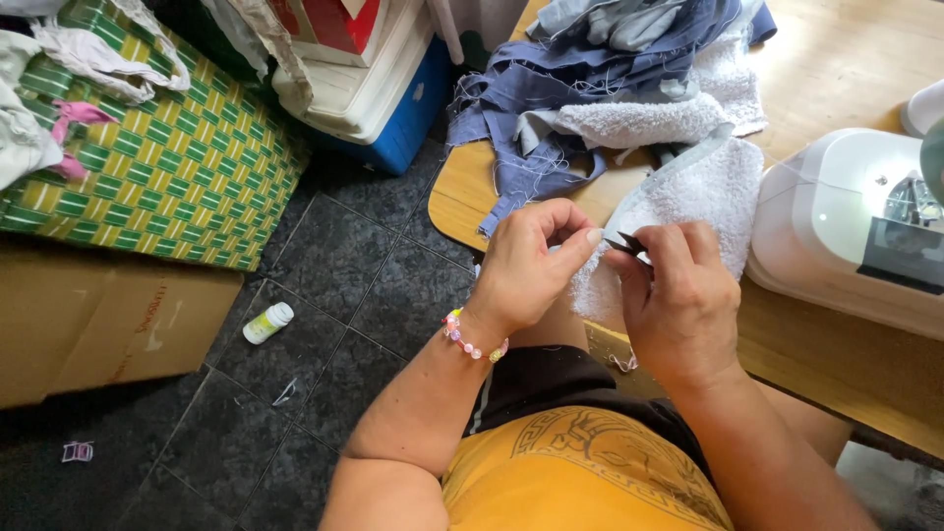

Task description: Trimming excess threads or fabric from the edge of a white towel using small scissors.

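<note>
My left hand [526, 265], with a bead bracelet at the wrist, pinches the edge of a white towel piece [688, 192] trimmed with a grey band. My right hand [674, 300] is closed on a small dark pair of snips [627, 243], its tips right beside my left thumb and forefinger. The towel hangs off the front edge of the wooden table [846, 69]. What the blades touch is hidden by my fingers.
A white sewing machine [846, 221] stands at the right on the table. Blue and grey cloth scraps [580, 88] pile at the table's back. On the dark tiled floor lie a small bottle [267, 323], a green-yellow woven bag [167, 157], a cardboard box [98, 324] and a blue-white cooler [383, 98].
</note>
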